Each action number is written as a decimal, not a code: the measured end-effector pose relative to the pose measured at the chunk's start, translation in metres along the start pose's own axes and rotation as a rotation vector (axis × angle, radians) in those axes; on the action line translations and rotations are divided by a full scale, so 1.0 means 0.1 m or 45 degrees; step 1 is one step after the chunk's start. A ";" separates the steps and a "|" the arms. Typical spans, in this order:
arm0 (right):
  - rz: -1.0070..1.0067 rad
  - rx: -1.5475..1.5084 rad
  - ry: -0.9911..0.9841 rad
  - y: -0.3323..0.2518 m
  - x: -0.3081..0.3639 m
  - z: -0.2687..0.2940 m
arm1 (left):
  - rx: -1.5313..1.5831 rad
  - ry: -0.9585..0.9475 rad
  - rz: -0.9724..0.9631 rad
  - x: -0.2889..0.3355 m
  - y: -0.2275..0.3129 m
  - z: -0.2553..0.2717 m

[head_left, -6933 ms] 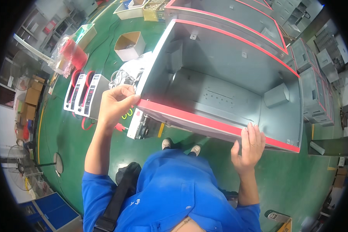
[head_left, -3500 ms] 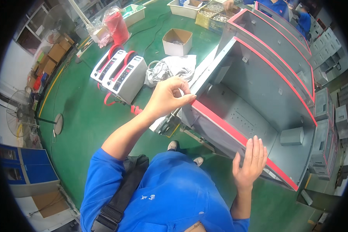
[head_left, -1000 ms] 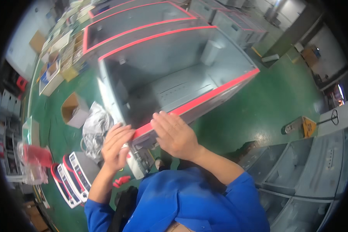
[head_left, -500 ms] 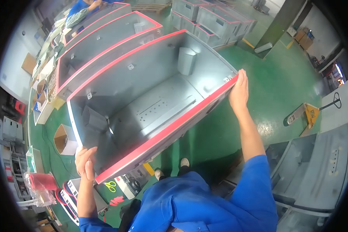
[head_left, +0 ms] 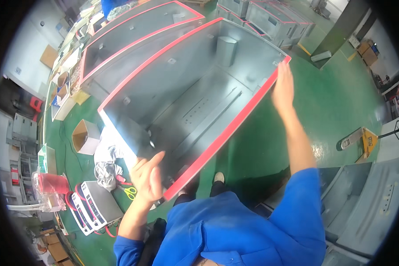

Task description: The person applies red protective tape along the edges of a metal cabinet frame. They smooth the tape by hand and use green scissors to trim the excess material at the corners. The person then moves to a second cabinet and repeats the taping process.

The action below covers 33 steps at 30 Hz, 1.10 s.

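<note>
I hold a large grey metal box (head_left: 164, 93), its open side toward me and red strip along much of its rim. My left hand (head_left: 148, 179) is on the near-left corner, its thumb side over the edge and a finger pointing inward; the rest of its grip is partly hidden. My right hand (head_left: 283, 88) grasps the right end, fingers over the red-lined rim near the far-right corner. Inside the box are slots, small holes, brackets and a grey post-like piece (head_left: 226, 51). The box is tilted, and its underside is hidden.
Another red-rimmed metal box (head_left: 137, 37) stands just beyond. Stacked grey boxes (head_left: 272, 22) are at the back. Left on the floor lie a cloth bundle (head_left: 106, 166), a carton (head_left: 85, 137), yellow-green scissors (head_left: 130, 192) and white-fronted devices (head_left: 91, 208). A pallet jack (head_left: 363, 139) and metal panels (head_left: 363, 199) stand right.
The box has shifted right and away from me, with both hands moving along on it. My view has shifted too. The cloth bundle beside the box's left end now shows.
</note>
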State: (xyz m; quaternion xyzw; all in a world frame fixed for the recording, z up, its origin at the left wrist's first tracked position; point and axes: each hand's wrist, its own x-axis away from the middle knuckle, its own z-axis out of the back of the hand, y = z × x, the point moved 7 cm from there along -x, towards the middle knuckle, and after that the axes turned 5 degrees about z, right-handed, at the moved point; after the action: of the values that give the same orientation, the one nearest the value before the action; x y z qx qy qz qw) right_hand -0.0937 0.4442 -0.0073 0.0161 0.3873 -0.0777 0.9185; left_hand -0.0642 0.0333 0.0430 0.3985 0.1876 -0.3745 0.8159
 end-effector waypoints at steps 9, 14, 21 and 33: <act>0.325 -0.298 0.016 -3.15 1.16 1.39 | 0.421 -0.008 -0.127 0.67 -0.11 0.43; 0.345 -0.175 0.053 -3.69 1.39 1.56 | 0.436 -0.018 0.191 1.46 -0.52 0.87; 0.407 -0.474 -0.335 -4.41 2.08 1.43 | 0.525 -0.020 0.446 2.31 -0.85 1.22; 0.363 -0.965 -0.782 -5.23 2.71 0.99 | 0.478 0.421 1.234 3.88 -1.39 1.94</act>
State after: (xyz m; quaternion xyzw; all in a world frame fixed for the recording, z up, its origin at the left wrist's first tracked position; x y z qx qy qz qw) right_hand 0.0813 -0.1159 -0.1156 -0.2893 0.0941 0.1936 0.9327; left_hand 0.0838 -0.3554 -0.1436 0.6316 0.0381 0.0850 0.7697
